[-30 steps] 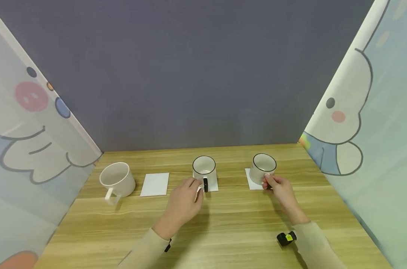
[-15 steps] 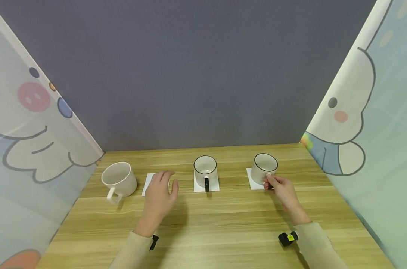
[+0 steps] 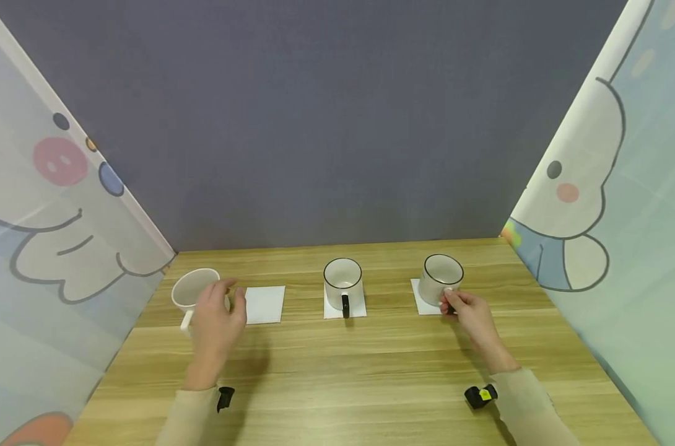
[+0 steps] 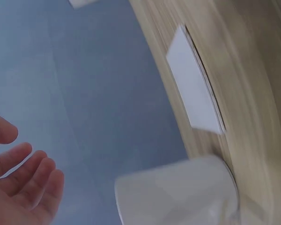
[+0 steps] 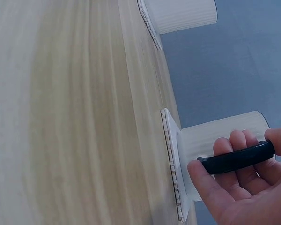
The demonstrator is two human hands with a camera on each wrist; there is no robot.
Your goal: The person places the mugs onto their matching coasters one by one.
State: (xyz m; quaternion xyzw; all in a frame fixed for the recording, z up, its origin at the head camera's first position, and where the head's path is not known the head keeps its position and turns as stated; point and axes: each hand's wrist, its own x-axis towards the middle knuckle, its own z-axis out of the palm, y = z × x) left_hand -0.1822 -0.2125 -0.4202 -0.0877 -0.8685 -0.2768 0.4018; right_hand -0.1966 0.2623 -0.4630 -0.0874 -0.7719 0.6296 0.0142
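My right hand (image 3: 474,319) grips the black handle (image 5: 236,158) of a white, black-rimmed mug (image 3: 441,277), which stands on a square white coaster (image 5: 173,159) at the right. Over at the left, my left hand (image 3: 217,319) hovers with loosely bent, parted fingers (image 4: 35,183) and holds nothing. It overlaps a large plain white mug (image 3: 188,291) in the head view, hiding part of its side and handle. In the left wrist view that mug (image 4: 178,192) is apart from the fingers. A bare white coaster (image 3: 265,305) lies just right of the hand.
Between the hands, a second black-rimmed mug (image 3: 343,284) stands on its own coaster (image 3: 360,308), its black handle facing me. A dark grey panel (image 3: 337,124) rises behind the wooden table (image 3: 337,384). Cartoon-printed sheets (image 3: 622,260) flank both sides.
My left hand has moved left from the middle mug, past the bare coaster, to the plain white mug. My right hand keeps its hold on the right mug's handle.
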